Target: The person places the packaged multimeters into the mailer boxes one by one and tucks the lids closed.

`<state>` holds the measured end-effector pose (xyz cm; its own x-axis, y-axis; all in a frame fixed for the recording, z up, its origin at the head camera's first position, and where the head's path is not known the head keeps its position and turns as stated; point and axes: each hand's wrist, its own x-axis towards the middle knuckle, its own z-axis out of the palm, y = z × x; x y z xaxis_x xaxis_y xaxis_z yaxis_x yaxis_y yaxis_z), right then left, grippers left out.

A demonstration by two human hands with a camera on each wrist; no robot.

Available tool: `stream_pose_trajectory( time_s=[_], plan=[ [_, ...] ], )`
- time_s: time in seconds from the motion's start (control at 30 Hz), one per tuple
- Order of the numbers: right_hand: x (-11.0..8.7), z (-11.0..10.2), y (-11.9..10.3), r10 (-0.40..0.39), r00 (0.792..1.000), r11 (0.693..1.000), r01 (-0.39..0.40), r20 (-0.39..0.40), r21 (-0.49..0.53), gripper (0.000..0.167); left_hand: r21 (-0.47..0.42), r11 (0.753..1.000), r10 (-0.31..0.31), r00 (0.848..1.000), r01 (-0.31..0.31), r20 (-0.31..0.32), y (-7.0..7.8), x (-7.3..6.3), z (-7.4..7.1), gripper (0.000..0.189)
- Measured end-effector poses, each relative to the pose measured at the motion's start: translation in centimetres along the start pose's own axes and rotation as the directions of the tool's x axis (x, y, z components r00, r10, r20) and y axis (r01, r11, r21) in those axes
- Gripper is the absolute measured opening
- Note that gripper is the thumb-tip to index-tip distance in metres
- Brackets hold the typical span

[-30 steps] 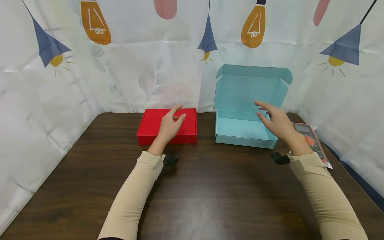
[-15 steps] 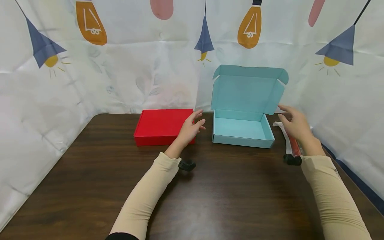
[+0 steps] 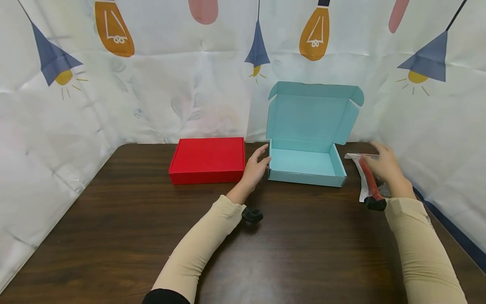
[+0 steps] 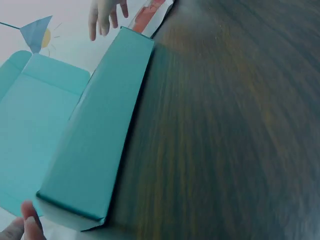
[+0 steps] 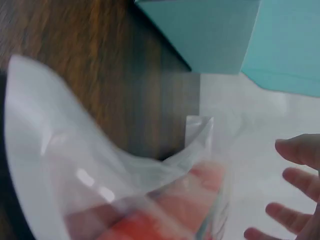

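Note:
A teal box stands at the back with its lid raised. My left hand is at the box's left side, fingers loosely spread; whether they touch it, I cannot tell. In the left wrist view its fingertips show by the box's corner. To the right of the box lies a clear plastic bag with a multimeter inside, its orange-red edge visible. My right hand is over this bag and hides much of the multimeter. The right wrist view shows its fingers spread and holding nothing.
A closed red box sits left of the teal box. All stand on a dark wood table, with a printed white cloth hanging behind and at the sides.
My left hand has moved right, from over the red box to the teal box's left side. The right hand has gone right, from in front of the teal box to over the bagged multimeter.

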<state>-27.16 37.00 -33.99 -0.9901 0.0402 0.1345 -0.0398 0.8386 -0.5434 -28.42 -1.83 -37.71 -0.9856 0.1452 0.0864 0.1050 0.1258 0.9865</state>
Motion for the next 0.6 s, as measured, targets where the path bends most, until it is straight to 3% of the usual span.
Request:
stream_pose_trajectory(
  time_s=[0.27,0.4,0.6],
  plan=[
    [-0.4,-0.4,1.4,0.167,0.984,0.978,-0.158,0.058,-0.134,0.083,-0.063,0.995,-0.074,0.997,0.072,-0.034,-0.6,0.9,1.1,0.05],
    [-0.7,-0.3,1.6,0.272,0.957,0.951,-0.251,0.103,-0.182,0.094,-0.096,0.986,-0.136,0.991,0.135,-0.004,-1.0,1.5,1.3,0.05],
    [-0.6,0.4,1.6,0.403,0.903,0.91,-0.379,0.147,-0.17,0.102,-0.12,0.971,-0.205,0.978,0.208,0.033,-1.6,2.1,0.9,0.053]
  ],
)
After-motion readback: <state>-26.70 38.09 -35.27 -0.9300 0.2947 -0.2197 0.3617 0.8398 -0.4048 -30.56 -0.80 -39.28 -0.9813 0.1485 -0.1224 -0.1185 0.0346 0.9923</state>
